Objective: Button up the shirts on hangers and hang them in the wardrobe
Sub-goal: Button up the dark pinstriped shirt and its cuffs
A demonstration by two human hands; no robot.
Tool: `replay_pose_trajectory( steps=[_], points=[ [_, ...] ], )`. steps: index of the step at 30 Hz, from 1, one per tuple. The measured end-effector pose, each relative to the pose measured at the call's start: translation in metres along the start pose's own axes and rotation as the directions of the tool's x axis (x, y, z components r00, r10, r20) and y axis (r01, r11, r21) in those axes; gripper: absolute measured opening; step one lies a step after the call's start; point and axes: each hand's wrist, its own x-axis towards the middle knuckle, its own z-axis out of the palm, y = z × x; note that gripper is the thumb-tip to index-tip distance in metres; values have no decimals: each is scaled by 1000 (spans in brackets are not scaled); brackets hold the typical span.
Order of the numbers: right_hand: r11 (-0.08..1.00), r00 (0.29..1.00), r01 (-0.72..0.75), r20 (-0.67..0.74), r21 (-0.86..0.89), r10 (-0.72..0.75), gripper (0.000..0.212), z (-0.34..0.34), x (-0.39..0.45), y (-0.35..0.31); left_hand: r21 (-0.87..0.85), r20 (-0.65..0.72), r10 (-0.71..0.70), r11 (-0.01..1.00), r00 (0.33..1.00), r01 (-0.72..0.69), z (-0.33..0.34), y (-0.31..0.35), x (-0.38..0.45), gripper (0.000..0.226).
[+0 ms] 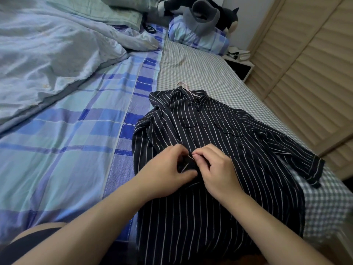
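shirt flat on bed, collar on pink hanger | left hand fingers pinch the front strip mid-chest | right hand fingers curled, pinching same spot | louvred wardrobe beside bed

Rumpled pale blue duvet heaped at far left of the bed. Blue plaid sheet beside a grey gingham sheet. Green checked pillow at the head, next to a blue plaid pillow under a black and grey plush toy. White nightstand carrying books, near the bed's far corner.
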Motion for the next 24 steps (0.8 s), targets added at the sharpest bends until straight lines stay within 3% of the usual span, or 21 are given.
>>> replay_pose_trajectory(
  steps=[2, 4, 5, 8, 11, 13, 15, 16, 18, 20, 22, 23, 24],
  points=[
    [989, 988, -140, 69, 40, 137, 27, -6, -8, 7, 204, 44, 75, 976, 996, -82, 12, 0, -5, 68],
    [968, 942, -251, 221, -27, 251, 50, -13, -20, 18, 279, -31, 149, 951, 988, -135, 18, 3, -5, 60],
    [966, 929, -239, 264, -102, 258, 53, -15, -25, 24, 245, -82, 156, 961, 984, -132, 17, 5, -4, 57],
    [966, 967, -190, 139, -175, 215, 31, -24, -30, 30, 313, -106, 187, 938, 977, -146, 15, 8, -1, 56],
    [955, 982, -178, -104, -235, 158, 23, -43, -22, 33, 423, -178, 427, 847, 886, -323, 23, 12, -6, 16],
    [945, 983, -186, -57, -268, 177, 24, -53, -22, 42, 501, -194, 556, 765, 808, -405, 36, 18, -5, 8],
    [930, 951, -287, 49, -230, 305, 25, -66, -34, 59, 540, -77, 586, 705, 806, -460, 50, 19, -2, 16],
    [902, 922, -375, 13, -215, 387, 25, -75, -41, 68, 541, 15, 563, 690, 826, -480, 56, 18, -1, 24],
    [780, 794, -597, -276, -188, 542, 26, -100, -54, 92, 546, 158, 485, 683, 860, -485, 64, 12, 1, 39],
    [530, 463, -847, -527, -27, 713, 34, -130, -61, 123, 501, 169, 439, 733, 882, -460, 66, 10, 4, 43],
    [234, 87, -942, -499, 241, 862, 53, -152, -64, 166, 388, 114, 394, 827, 912, -406, 64, 11, 8, 41],
    [138, -25, -916, -396, 377, 918, 60, -159, -66, 187, 315, 73, 374, 871, 925, -377, 62, 14, 10, 38],
    [117, -34, -853, -279, 509, 960, 57, -166, -66, 205, 227, 37, 335, 915, 942, -334, 60, 16, 11, 34]
  ],
)
